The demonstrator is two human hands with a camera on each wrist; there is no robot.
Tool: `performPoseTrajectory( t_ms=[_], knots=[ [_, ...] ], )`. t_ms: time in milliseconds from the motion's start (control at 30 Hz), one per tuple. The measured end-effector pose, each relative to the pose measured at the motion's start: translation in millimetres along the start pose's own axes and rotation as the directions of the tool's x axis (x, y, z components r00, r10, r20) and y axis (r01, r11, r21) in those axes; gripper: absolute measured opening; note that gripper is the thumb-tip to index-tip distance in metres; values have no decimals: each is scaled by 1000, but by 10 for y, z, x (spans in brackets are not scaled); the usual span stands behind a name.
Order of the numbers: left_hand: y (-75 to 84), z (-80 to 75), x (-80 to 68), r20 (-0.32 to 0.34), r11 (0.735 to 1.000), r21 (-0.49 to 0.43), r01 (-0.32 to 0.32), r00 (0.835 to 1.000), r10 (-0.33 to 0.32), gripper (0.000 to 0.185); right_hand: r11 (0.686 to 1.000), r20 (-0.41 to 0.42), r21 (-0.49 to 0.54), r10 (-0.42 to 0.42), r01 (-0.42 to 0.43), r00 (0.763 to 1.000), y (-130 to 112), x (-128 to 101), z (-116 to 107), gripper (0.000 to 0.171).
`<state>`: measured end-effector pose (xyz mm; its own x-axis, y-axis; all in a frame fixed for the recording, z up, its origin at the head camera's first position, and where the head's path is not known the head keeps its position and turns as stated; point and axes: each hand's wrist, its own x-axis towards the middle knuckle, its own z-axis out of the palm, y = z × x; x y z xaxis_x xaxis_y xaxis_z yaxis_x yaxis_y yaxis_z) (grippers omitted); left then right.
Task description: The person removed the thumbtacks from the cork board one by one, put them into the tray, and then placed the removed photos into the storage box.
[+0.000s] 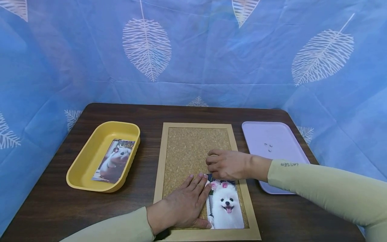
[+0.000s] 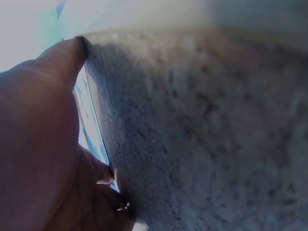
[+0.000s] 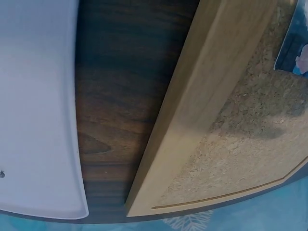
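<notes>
A photo of a white dog (image 1: 227, 205) with pink flowers on its head lies at the lower right of a wood-framed cork board (image 1: 193, 148). My left hand (image 1: 184, 201) rests flat, fingers extended, along the photo's left edge and on the cork. In the left wrist view the thumb (image 2: 62, 57) and fingertips touch the board. Over the photo's upper left corner is my right hand (image 1: 228, 164), fingers bent down; whatever is under or between them is hidden. The right wrist view shows a corner of the photo (image 3: 288, 57) but no fingers.
A yellow basin (image 1: 77, 168) at left contains a photo of a crowned white mouse-like animal (image 1: 115, 161). On the lilac tray (image 1: 272, 132) at right lie a few tiny metallic pieces (image 1: 269, 150). All stand on a dark wooden table (image 1: 145, 114) before a blue leaf-print cloth (image 1: 208, 60).
</notes>
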<state>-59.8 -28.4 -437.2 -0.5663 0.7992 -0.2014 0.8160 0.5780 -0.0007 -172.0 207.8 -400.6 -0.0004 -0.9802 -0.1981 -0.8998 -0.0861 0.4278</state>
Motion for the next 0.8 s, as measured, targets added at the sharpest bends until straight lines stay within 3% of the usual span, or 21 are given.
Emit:
performPoseTrajectory(
  t_ms=[133,567,800],
  knots=[
    [8,-4,2,-1,1000,8,1,1000,-1,111,999,11,-32,-22,22,1000,-8,2,-11,17],
    [12,-8,5,10,1000,13,12,1000,-12,110,988,155,-132,-63,84,986,-37,28,-117,20],
    [13,-17,8,14,1000,21,5,1000,-5,110,991,177,-120,-35,57,984,-39,17,-114,23]
  ],
)
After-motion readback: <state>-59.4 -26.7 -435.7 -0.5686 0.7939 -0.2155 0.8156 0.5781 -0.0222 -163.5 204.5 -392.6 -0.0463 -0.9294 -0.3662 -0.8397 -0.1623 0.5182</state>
